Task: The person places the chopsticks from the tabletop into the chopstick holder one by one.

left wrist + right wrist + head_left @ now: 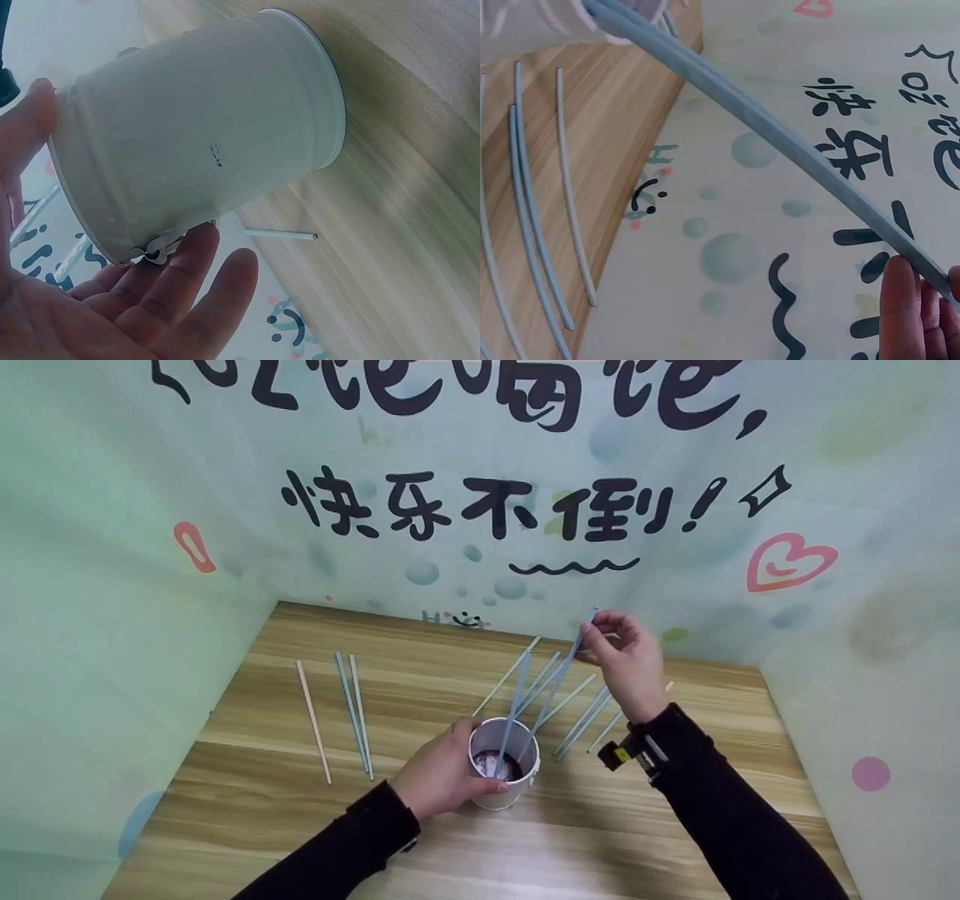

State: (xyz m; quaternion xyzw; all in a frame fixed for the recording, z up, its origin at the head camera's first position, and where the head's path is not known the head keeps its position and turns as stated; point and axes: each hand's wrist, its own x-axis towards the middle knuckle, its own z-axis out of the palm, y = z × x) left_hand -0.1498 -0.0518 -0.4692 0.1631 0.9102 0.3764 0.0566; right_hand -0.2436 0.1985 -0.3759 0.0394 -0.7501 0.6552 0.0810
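My left hand [441,769] grips a small white pail [202,120] around its side, thumb at the rim and fingers by the handle lug. Inside, the pail's bottom looks dark reddish. One blue straw [517,697] leans in the pail, its upper part sticking out above the rim. Higher up and to the right, my right hand [628,660] pinches another blue straw [780,146] near its top end, while that straw's lower end reaches into the pail's mouth.
Left of the pail, a pink straw [313,724], a blue straw [350,709] and a pale straw [361,712] lie on the wooden table [420,675]. Several more straws [581,725] lie behind and right of the pail. A printed cloth [420,525] stands behind the table.
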